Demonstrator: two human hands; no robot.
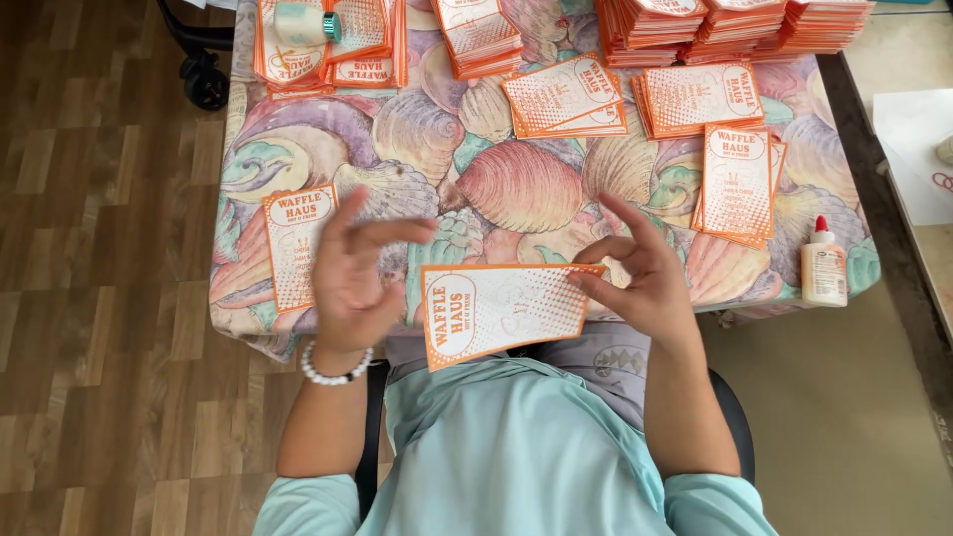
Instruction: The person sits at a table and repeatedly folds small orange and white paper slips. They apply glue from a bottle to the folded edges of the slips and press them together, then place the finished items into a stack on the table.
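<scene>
My right hand [640, 283] pinches the right edge of an orange-and-white printed paper sleeve [506, 310], holding it flat above my lap at the table's near edge. My left hand [359, 278] hovers just left of that sleeve with fingers spread and holds nothing; a white bead bracelet circles its wrist. Under the left hand lies a single flat sleeve [294, 243] on the shell-patterned tablecloth [516, 184].
Stacks of the same orange sleeves sit along the far edge [735, 25], with smaller piles at the centre [568, 97] and right [737, 184]. A white glue bottle with a red cap [823, 266] stands near the right corner. A tape roll [306, 22] rests on the far-left stack.
</scene>
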